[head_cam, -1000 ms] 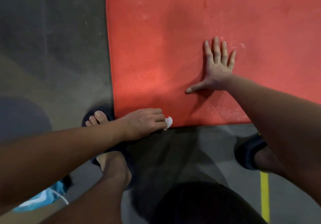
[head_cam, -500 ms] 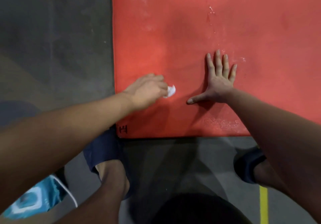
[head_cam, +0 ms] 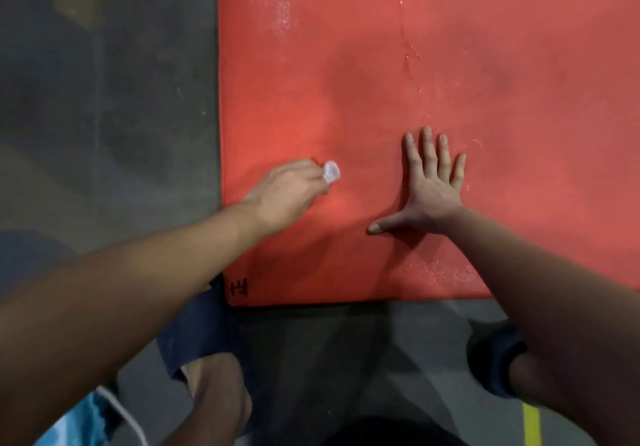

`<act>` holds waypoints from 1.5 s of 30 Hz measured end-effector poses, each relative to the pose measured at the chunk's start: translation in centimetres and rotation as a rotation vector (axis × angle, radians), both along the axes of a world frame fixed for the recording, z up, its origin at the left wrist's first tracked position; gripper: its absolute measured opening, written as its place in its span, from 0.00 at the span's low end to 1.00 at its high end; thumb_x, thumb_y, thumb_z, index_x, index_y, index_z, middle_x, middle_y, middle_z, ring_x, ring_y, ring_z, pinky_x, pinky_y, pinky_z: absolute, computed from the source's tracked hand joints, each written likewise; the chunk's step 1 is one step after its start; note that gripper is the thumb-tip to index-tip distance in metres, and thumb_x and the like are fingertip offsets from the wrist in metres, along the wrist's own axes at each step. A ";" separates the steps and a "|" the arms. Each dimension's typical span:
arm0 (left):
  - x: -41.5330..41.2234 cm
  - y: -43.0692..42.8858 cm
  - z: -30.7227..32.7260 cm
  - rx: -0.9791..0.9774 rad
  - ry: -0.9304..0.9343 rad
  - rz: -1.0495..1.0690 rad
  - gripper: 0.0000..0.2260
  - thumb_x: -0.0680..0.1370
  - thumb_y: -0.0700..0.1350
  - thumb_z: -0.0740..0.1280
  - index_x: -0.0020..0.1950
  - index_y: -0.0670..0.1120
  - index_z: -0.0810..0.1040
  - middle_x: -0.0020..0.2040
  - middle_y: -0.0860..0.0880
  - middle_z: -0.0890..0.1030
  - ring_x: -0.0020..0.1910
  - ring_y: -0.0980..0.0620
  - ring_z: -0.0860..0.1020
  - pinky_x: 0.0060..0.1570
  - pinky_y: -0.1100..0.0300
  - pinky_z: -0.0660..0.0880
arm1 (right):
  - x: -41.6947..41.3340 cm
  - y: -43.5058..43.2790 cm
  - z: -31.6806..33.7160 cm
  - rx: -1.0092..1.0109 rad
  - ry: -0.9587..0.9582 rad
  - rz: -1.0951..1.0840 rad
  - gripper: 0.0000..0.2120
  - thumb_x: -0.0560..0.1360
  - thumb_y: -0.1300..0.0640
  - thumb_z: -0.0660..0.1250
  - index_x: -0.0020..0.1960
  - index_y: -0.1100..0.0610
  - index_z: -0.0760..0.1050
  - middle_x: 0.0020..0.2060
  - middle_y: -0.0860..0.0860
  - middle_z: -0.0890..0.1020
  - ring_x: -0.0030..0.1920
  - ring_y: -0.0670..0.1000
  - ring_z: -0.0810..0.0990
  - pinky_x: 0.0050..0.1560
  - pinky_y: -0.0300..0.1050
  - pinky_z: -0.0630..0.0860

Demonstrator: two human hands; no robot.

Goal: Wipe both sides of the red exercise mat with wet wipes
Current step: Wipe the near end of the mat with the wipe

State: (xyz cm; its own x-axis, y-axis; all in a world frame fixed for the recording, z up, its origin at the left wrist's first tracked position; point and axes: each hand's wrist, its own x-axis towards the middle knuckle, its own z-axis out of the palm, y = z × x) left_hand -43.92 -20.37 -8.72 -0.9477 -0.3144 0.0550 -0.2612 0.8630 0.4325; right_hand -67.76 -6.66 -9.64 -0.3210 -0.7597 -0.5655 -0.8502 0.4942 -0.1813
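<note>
Grey concrete floor (head_cam: 104,116) carries the red mat (head_cam: 381,65), laid flat. Left hand (head_cam: 284,196) pinches a balled wet wipe (head_cam: 331,171) on the mat's near-left area. Right hand (head_cam: 429,186) lies splayed, palm down, likely pinning the mat against sliding.

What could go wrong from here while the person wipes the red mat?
1. The wet wipe is only a small wad pinched in the left hand, so parts of the red mat may be missed.
2. The right hand presses flat beside glistening wet patches; it might slip.
</note>
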 end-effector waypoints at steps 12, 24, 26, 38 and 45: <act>-3.2 -7.4 1.0 -0.057 -0.068 -0.017 0.07 0.77 0.40 0.65 0.49 0.41 0.82 0.46 0.40 0.81 0.49 0.39 0.82 0.45 0.45 0.82 | -0.2 0.0 -0.6 -0.020 0.010 -0.003 0.82 0.39 0.13 0.63 0.78 0.46 0.24 0.77 0.49 0.25 0.77 0.56 0.24 0.74 0.67 0.28; -2.6 -10.3 0.1 -0.118 -0.037 0.052 0.11 0.80 0.43 0.61 0.55 0.43 0.81 0.49 0.44 0.82 0.52 0.41 0.79 0.49 0.47 0.80 | -0.9 -8.7 -1.3 -0.642 0.222 -0.236 0.29 0.81 0.37 0.55 0.75 0.52 0.66 0.78 0.57 0.60 0.77 0.59 0.61 0.73 0.65 0.55; -3.2 -9.8 -0.4 -0.128 0.004 0.184 0.12 0.81 0.46 0.61 0.53 0.43 0.82 0.47 0.45 0.83 0.49 0.41 0.79 0.46 0.46 0.79 | -2.6 -11.7 -2.1 -0.666 0.305 -0.140 0.26 0.82 0.41 0.57 0.75 0.53 0.66 0.79 0.56 0.60 0.78 0.57 0.60 0.74 0.64 0.54; -7.4 -17.2 -1.3 -0.155 0.060 0.321 0.08 0.79 0.36 0.67 0.55 0.43 0.84 0.48 0.44 0.85 0.47 0.40 0.81 0.49 0.51 0.77 | -4.8 -12.9 -4.1 -0.684 0.279 -0.006 0.26 0.79 0.46 0.59 0.75 0.53 0.68 0.78 0.51 0.66 0.78 0.53 0.62 0.77 0.61 0.55; -6.4 -13.0 -1.5 0.026 0.127 0.243 0.11 0.82 0.40 0.62 0.55 0.41 0.85 0.51 0.44 0.85 0.50 0.43 0.81 0.56 0.53 0.75 | -4.8 -13.1 -3.9 -0.625 0.286 -0.004 0.29 0.79 0.44 0.58 0.77 0.53 0.65 0.80 0.51 0.62 0.80 0.52 0.59 0.78 0.60 0.51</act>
State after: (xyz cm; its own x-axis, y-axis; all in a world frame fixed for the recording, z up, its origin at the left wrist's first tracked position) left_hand -50.37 -33.38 -10.18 -0.8304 -0.5345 0.1574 -0.4016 0.7699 0.4960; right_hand -72.58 -19.78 -13.51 -0.3963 -0.9141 0.0855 -0.9053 0.3735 -0.2023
